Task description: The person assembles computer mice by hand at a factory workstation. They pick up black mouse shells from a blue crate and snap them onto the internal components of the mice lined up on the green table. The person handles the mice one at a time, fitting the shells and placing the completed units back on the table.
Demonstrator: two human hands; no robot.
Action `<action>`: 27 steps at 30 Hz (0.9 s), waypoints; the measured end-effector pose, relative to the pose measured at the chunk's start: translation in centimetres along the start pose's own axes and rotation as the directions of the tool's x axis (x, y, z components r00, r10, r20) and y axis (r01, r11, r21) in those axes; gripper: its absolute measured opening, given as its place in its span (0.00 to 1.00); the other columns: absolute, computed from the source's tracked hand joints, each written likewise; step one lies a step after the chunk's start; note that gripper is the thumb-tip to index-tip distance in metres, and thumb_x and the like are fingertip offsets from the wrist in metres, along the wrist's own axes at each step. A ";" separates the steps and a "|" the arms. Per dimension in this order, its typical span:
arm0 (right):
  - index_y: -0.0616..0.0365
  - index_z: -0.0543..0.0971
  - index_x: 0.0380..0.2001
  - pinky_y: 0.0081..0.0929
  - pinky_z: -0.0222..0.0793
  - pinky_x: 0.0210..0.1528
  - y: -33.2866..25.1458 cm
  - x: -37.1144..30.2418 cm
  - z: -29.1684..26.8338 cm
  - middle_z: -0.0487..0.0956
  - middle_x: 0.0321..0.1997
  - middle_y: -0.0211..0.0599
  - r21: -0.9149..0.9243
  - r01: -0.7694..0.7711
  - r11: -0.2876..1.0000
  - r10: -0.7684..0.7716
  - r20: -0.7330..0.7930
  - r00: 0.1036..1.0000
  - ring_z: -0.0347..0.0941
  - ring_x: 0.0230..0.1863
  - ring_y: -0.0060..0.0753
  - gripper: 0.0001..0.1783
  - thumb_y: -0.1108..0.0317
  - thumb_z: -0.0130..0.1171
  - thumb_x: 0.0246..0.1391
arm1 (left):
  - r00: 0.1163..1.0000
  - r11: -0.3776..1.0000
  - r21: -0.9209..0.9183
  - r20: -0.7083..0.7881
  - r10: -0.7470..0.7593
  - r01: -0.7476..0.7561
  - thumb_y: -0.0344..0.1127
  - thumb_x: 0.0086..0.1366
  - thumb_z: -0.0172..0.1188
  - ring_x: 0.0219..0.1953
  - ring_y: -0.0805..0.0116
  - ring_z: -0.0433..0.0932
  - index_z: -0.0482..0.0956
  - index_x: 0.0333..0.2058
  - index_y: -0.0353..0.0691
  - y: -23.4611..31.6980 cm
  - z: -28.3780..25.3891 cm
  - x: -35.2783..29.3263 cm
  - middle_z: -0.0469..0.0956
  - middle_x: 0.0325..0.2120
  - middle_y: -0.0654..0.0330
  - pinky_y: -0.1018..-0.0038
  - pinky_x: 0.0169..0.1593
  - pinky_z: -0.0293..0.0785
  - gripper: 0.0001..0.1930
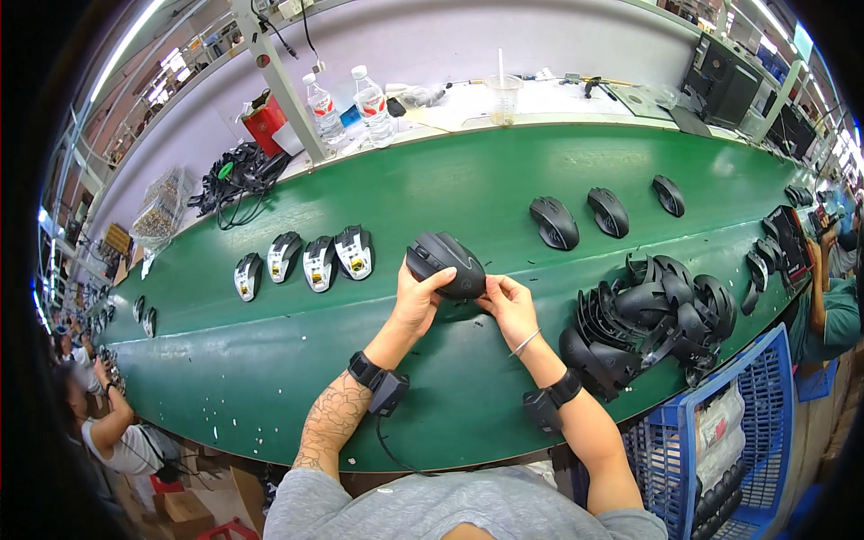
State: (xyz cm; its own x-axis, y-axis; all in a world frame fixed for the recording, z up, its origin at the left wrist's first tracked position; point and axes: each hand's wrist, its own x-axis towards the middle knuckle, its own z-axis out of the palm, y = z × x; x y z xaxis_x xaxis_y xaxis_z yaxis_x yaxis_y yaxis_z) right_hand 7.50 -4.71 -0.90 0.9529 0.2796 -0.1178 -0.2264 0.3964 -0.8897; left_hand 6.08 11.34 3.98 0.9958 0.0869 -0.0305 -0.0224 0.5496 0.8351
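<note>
A black computer mouse (pixel 447 265) is held above the green table by my left hand (pixel 418 297), its thumb across the side and its fingers underneath. My right hand (pixel 509 305) is closed in a pinch at the mouse's near right edge. Its fingertips touch that edge; whether a small piece sits between them is hidden. Several mice with white lower shells and uncovered backs, one of them a half-built mouse (pixel 354 252), lie in a row to the left. Farther right rest three black mice, including a middle mouse (pixel 608 212).
A heap of black mouse shells (pixel 648 315) covers the right part of the green table (pixel 270 378). A blue crate (pixel 742 432) stands at the near right. Water bottles (pixel 372 106) and a plastic cup (pixel 503 99) stand on the back shelf. Other people sit at both ends.
</note>
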 end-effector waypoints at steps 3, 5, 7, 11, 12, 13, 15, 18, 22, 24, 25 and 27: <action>0.59 0.75 0.29 0.22 0.69 0.41 -0.1 -0.4 0.3 0.76 0.34 0.30 0.087 0.006 0.996 -0.004 -0.017 1.000 0.71 0.34 0.21 0.12 0.62 0.53 0.61 | 1.000 0.997 0.069 0.024 0.018 -0.020 0.28 0.52 0.63 0.45 0.67 0.75 0.67 0.51 0.36 -0.3 0.0 -0.2 0.74 0.42 0.58 0.69 0.52 0.71 0.26; 0.59 0.74 0.27 0.22 0.68 0.40 0.9 0.0 -0.4 0.76 0.33 0.31 0.102 0.059 0.993 -0.057 -0.027 0.998 0.70 0.32 0.20 0.12 0.63 0.55 0.60 | 0.999 0.998 0.055 0.034 0.009 -0.011 0.28 0.52 0.63 0.45 0.67 0.75 0.67 0.51 0.35 -0.5 0.3 -0.3 0.74 0.42 0.58 0.69 0.52 0.71 0.26; 0.58 0.74 0.25 0.21 0.68 0.38 1.6 0.2 -0.7 0.77 0.31 0.31 0.112 0.090 0.990 -0.085 -0.044 0.995 0.70 0.30 0.20 0.12 0.63 0.56 0.59 | 0.999 0.999 0.040 0.047 -0.001 -0.001 0.29 0.53 0.63 0.45 0.67 0.75 0.67 0.51 0.35 -0.4 0.5 -0.4 0.74 0.42 0.58 0.69 0.51 0.71 0.26; 0.59 0.75 0.26 0.21 0.67 0.37 2.3 0.3 -0.9 0.76 0.28 0.30 0.123 0.112 0.986 -0.103 -0.073 0.992 0.69 0.29 0.20 0.11 0.64 0.57 0.59 | 0.998 0.998 0.044 0.053 -0.039 0.036 0.29 0.53 0.62 0.45 0.67 0.75 0.67 0.51 0.35 -0.4 0.4 -0.6 0.74 0.42 0.58 0.69 0.51 0.72 0.26; 0.59 0.75 0.26 0.20 0.66 0.37 2.4 0.2 -0.9 0.76 0.27 0.30 0.128 0.118 0.985 -0.109 -0.077 0.991 0.69 0.29 0.20 0.11 0.64 0.57 0.59 | 0.998 0.998 0.041 0.047 -0.046 0.044 0.29 0.53 0.62 0.45 0.67 0.75 0.67 0.51 0.35 -0.5 0.4 -0.6 0.74 0.42 0.58 0.69 0.51 0.72 0.25; 0.59 0.76 0.26 0.19 0.66 0.36 2.4 0.2 -0.8 0.76 0.27 0.29 0.123 0.110 0.986 -0.099 -0.085 0.991 0.69 0.28 0.19 0.11 0.63 0.58 0.58 | 0.998 0.998 0.039 0.042 -0.054 0.052 0.29 0.53 0.62 0.45 0.67 0.75 0.67 0.51 0.35 -0.6 0.3 -0.6 0.74 0.41 0.57 0.69 0.51 0.72 0.25; 0.59 0.77 0.27 0.17 0.65 0.33 2.1 0.2 -0.6 0.76 0.25 0.27 0.113 0.092 0.989 -0.080 -0.101 0.992 0.68 0.26 0.17 0.12 0.62 0.61 0.56 | 0.999 0.998 0.051 0.030 -0.034 0.033 0.29 0.53 0.62 0.44 0.67 0.75 0.67 0.51 0.35 -0.7 0.0 -0.4 0.74 0.41 0.58 0.69 0.50 0.73 0.25; 0.60 0.78 0.31 0.16 0.67 0.35 1.3 0.0 0.5 0.77 0.28 0.27 0.148 0.049 0.988 -0.034 -0.104 0.994 0.70 0.28 0.16 0.11 0.62 0.61 0.55 | 1.000 0.998 0.064 0.016 -0.003 0.002 0.26 0.51 0.64 0.42 0.68 0.76 0.68 0.47 0.36 -0.6 -0.1 -0.2 0.75 0.40 0.59 0.70 0.48 0.73 0.24; 0.60 0.77 0.34 0.16 0.69 0.37 0.0 -0.6 1.6 0.78 0.31 0.28 0.186 0.033 0.982 -0.015 -0.097 0.995 0.72 0.32 0.17 0.11 0.63 0.61 0.55 | 0.998 0.986 0.152 0.003 0.065 -0.065 0.23 0.48 0.65 0.42 0.68 0.75 0.67 0.47 0.38 -1.7 -0.1 -0.5 0.74 0.40 0.60 0.71 0.49 0.72 0.26; 0.60 0.77 0.35 0.17 0.69 0.38 0.4 -0.3 0.7 0.78 0.32 0.28 0.170 0.033 0.985 -0.023 -0.061 0.998 0.73 0.33 0.18 0.10 0.65 0.61 0.55 | 0.997 0.978 0.191 0.006 0.080 -0.080 0.23 0.46 0.66 0.43 0.69 0.75 0.65 0.47 0.39 -1.8 0.1 -0.7 0.73 0.41 0.60 0.71 0.50 0.71 0.28; 0.60 0.77 0.35 0.18 0.69 0.38 0.4 -0.4 0.5 0.78 0.32 0.28 0.218 0.015 0.976 -0.006 -0.043 0.999 0.73 0.33 0.18 0.09 0.66 0.61 0.55 | 0.995 0.972 0.213 0.025 0.098 -0.102 0.23 0.46 0.66 0.43 0.69 0.75 0.65 0.47 0.39 -1.8 0.2 -0.6 0.73 0.41 0.61 0.71 0.50 0.71 0.28; 0.59 0.77 0.34 0.18 0.70 0.38 0.1 -0.6 0.4 0.78 0.33 0.28 0.310 -0.020 0.950 0.023 -0.005 1.000 0.73 0.34 0.19 0.07 0.69 0.61 0.55 | 0.989 0.958 0.248 0.056 0.137 -0.146 0.24 0.46 0.67 0.43 0.70 0.75 0.65 0.47 0.38 -1.7 0.5 -0.7 0.73 0.40 0.61 0.71 0.50 0.71 0.28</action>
State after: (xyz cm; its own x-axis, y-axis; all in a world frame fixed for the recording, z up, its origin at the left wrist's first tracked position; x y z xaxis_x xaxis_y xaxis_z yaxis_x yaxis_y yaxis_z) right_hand 6.86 -4.52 -0.79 0.9484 0.2842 -0.1405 -0.2971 0.6425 -0.7064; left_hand 5.43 9.99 2.87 0.9868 0.1145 0.1146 -0.1449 0.3076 0.9404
